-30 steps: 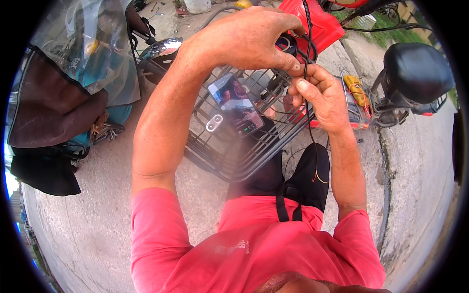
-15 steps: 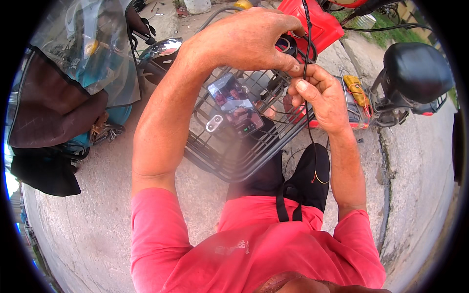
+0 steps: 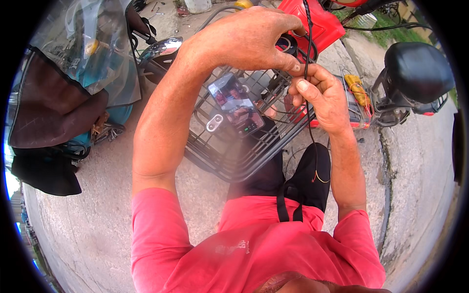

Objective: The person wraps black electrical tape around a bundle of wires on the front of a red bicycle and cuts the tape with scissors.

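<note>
A thin black cable (image 3: 311, 134) hangs down past the basket's right side, ending in bare-looking red and yellow wires (image 3: 318, 178) over my knee. My right hand (image 3: 325, 97) pinches this cable between thumb and fingers. Arched over the basket, my left hand (image 3: 249, 39) curls around what looks like a roll of black tape (image 3: 287, 44). Its thumb tip meets the right fingertips at the cable. Part of the roll and the left fingers' undersides are hidden. Below the hands, a phone (image 3: 233, 100) with a lit screen lies in the black wire basket (image 3: 234, 172).
A red body panel (image 3: 320, 24) stands beyond my hands. To the right are a black mirror (image 3: 417, 71) and a yellow-taped bundle (image 3: 357, 89) among wires. At left stands a vehicle with a clear plastic cover (image 3: 97, 53) and brown cloth (image 3: 58, 105).
Almost nothing differs. Both hands keep their hold, and the cable above them has shifted very slightly to the right.
</note>
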`<act>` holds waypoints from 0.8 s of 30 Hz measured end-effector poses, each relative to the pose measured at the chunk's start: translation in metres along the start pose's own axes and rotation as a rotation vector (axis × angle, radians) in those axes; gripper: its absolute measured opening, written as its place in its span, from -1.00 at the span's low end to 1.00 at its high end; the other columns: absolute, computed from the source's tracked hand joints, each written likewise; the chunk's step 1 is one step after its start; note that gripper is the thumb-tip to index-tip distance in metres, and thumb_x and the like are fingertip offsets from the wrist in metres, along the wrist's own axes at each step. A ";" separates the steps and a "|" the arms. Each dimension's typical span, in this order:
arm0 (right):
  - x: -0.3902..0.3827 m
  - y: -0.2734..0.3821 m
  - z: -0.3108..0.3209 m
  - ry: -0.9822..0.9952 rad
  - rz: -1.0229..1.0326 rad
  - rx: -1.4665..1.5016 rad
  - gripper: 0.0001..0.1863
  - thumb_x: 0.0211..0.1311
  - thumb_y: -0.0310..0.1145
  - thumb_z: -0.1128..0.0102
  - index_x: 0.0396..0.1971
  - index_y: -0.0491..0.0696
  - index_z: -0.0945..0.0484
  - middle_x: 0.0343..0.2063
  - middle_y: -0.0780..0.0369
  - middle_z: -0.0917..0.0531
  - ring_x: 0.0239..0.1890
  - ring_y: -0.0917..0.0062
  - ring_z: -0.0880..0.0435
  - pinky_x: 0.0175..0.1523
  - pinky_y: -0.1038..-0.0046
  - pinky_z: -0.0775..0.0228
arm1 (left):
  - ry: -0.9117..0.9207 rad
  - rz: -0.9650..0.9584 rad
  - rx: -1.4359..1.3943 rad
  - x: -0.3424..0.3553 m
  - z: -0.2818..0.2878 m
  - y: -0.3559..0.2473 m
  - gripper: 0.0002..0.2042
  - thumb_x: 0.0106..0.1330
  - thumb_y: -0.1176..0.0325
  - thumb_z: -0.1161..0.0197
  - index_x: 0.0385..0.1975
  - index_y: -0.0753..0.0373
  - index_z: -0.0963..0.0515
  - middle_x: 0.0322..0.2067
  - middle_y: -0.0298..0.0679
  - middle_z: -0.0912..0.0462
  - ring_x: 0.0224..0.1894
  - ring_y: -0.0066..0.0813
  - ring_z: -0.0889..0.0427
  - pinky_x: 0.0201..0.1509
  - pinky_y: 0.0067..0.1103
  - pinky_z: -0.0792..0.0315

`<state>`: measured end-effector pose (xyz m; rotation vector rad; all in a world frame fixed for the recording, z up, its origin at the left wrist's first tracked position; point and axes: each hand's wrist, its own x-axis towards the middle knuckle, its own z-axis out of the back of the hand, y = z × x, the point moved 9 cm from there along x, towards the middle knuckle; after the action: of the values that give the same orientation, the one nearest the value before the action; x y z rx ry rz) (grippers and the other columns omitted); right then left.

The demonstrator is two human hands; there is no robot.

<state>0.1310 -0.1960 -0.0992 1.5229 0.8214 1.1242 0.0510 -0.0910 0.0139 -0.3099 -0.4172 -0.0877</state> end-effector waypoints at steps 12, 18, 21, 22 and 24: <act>0.000 -0.002 0.001 -0.011 0.001 -0.005 -0.68 0.46 -0.34 -0.27 0.04 -0.24 -0.56 -0.28 0.18 -0.71 -0.38 0.65 -0.63 -0.22 0.55 -0.53 | 0.169 0.073 -0.126 0.006 0.004 -0.006 -0.49 0.23 0.12 -0.42 0.09 0.32 -0.57 -0.20 0.03 -0.70 -0.11 -0.07 -0.69 -0.02 -0.31 -0.55; -0.001 -0.001 0.001 -0.017 -0.004 -0.003 -0.68 0.45 -0.33 -0.28 0.04 -0.24 -0.57 -0.28 0.19 -0.71 -0.38 0.66 -0.63 -0.21 0.55 -0.53 | 0.133 0.037 -0.088 0.001 0.016 -0.021 -0.49 0.20 0.13 -0.44 0.06 0.33 -0.59 -0.20 0.04 -0.71 -0.11 -0.05 -0.71 -0.02 -0.29 -0.56; 0.000 0.000 0.000 -0.013 -0.005 -0.012 -0.68 0.45 -0.33 -0.28 0.04 -0.24 -0.57 -0.28 0.20 -0.71 -0.38 0.66 -0.63 -0.20 0.56 -0.52 | -0.005 0.001 0.019 0.001 0.004 -0.006 -0.43 0.05 0.00 -0.51 -0.03 0.31 -0.68 -0.21 0.00 -0.77 -0.13 -0.04 -0.76 -0.05 -0.27 -0.60; 0.000 0.000 -0.001 -0.012 -0.004 -0.016 -0.68 0.45 -0.34 -0.28 0.04 -0.23 -0.57 -0.28 0.20 -0.71 -0.38 0.66 -0.62 -0.20 0.56 -0.52 | -0.011 -0.004 0.017 0.000 0.002 -0.003 -0.43 0.05 0.00 -0.51 -0.03 0.31 -0.68 -0.21 0.00 -0.77 -0.13 -0.04 -0.76 -0.05 -0.27 -0.60; 0.000 0.000 0.000 -0.013 -0.004 -0.022 -0.68 0.45 -0.34 -0.28 0.04 -0.23 -0.57 -0.28 0.20 -0.71 -0.37 0.67 -0.62 -0.20 0.56 -0.52 | -0.021 -0.016 0.014 0.000 0.000 -0.001 -0.43 0.05 0.01 -0.51 -0.03 0.31 -0.68 -0.21 0.00 -0.77 -0.13 -0.04 -0.76 -0.05 -0.27 -0.60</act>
<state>0.1306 -0.1962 -0.0988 1.5085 0.8006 1.1162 0.0510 -0.0915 0.0146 -0.2945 -0.4413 -0.0967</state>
